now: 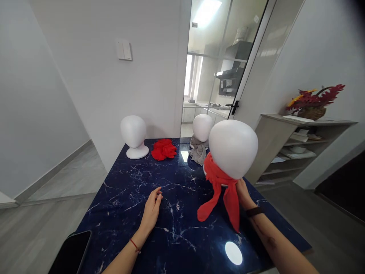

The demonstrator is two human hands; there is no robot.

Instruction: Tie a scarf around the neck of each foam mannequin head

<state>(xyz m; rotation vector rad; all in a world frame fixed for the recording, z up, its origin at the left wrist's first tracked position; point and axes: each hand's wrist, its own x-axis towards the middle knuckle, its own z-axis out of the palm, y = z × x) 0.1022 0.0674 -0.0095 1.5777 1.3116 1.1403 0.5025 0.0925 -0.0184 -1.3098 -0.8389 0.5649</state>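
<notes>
A white foam mannequin head (234, 146) leans to the right side of the table, a red scarf (218, 179) knotted round its neck with two ends hanging down. My right hand (243, 193) grips this head low at the neck, beside the scarf; most of its fingers are hidden behind. My left hand (152, 208) hovers over or rests on the table's middle, fingers loosely bent and holding nothing. Farther back, a bare mannequin head (133, 131) stands upright at the left. Next to it lies a crumpled red cloth (164, 149).
Behind the front head stands another mannequin head (202, 127) with a grey scarf (199, 152). The dark blue marbled table (128, 198) meets the wall and a glass door. A phone (72, 253) lies at its near left edge. Shelves (302, 123) with a flower basket stand right.
</notes>
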